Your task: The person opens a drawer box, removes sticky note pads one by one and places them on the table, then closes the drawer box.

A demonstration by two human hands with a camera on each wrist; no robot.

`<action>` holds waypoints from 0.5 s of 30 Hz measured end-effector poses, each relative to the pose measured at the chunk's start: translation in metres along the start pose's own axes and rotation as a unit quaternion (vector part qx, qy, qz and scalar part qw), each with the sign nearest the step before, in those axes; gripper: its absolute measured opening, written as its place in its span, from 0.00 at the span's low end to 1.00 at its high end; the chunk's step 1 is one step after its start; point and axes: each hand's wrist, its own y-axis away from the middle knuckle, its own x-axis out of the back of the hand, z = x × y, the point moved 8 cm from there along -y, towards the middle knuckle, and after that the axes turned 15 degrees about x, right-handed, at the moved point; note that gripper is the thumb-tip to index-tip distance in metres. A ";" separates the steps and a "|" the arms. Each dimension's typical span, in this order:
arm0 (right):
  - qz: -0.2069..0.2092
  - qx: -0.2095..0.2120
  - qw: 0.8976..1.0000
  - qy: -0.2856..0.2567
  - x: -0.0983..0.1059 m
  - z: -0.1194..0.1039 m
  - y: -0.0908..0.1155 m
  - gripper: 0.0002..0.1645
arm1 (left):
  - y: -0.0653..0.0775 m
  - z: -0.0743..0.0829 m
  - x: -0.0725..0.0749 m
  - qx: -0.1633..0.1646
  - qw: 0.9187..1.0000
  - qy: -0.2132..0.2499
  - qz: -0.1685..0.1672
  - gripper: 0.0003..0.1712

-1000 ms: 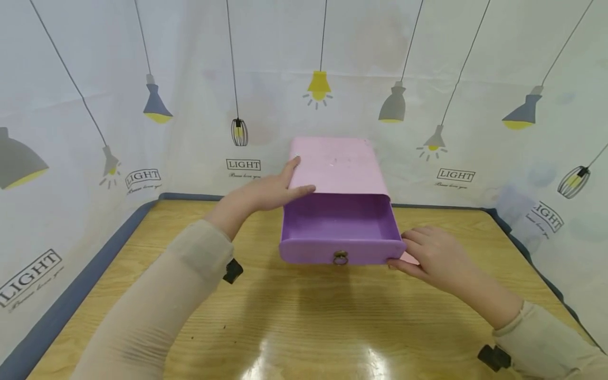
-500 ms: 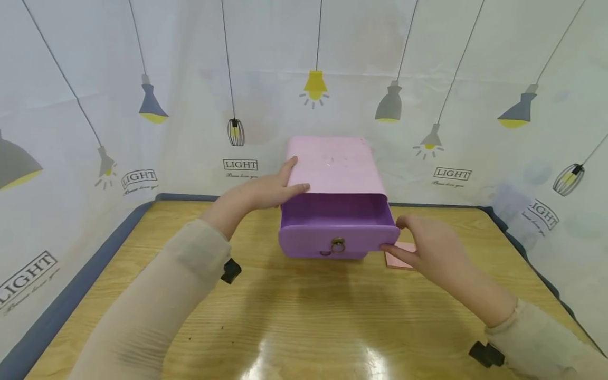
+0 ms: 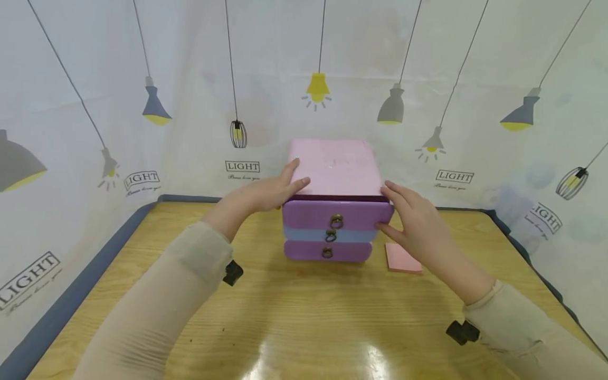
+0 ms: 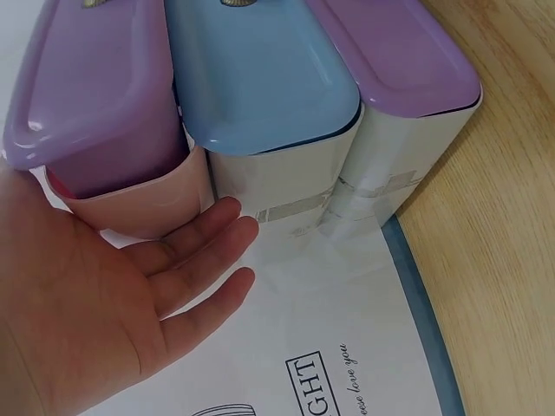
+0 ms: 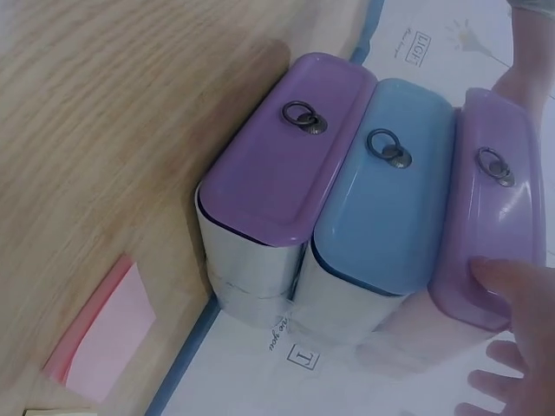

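A small drawer cabinet (image 3: 334, 169) with a pink top stands on the table. Its purple top drawer (image 3: 313, 215) juts out slightly, leaving a dark gap under the pink top. Below are a blue drawer (image 3: 304, 235) and a purple bottom drawer (image 3: 304, 251), both closed; each drawer front has a ring pull. My left hand (image 3: 273, 192) rests against the cabinet's upper left side, thumb on the top, fingers loosely extended in the left wrist view. My right hand (image 3: 420, 221) presses its thumb on the top drawer's right front, with its other fingers extended along the cabinet's right side.
A pink square paper pad (image 3: 402, 257) lies on the wooden table (image 3: 294, 316), right of the cabinet. Behind stands a white backdrop (image 3: 190, 132) printed with lamps, with a blue lower border.
The top drawer has slid back into the cabinet, pushed by my right hand. That hand moved away from me and slightly left, uncovering the pink pad. My left hand has stayed in place.
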 end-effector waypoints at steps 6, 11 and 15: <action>0.007 -0.007 1.000 -0.017 -0.004 0.010 0.000 0.49 | -0.001 0.002 0.001 -0.024 0.999 0.024 -0.031 0.53; 0.008 -0.004 1.000 -0.024 -0.005 0.011 -0.001 0.44 | -0.002 0.001 0.002 -0.030 0.999 0.018 -0.039 0.54; 0.017 -0.008 1.000 -0.020 -0.004 0.011 -0.004 0.41 | -0.004 -0.001 0.001 -0.035 0.998 0.025 -0.045 0.53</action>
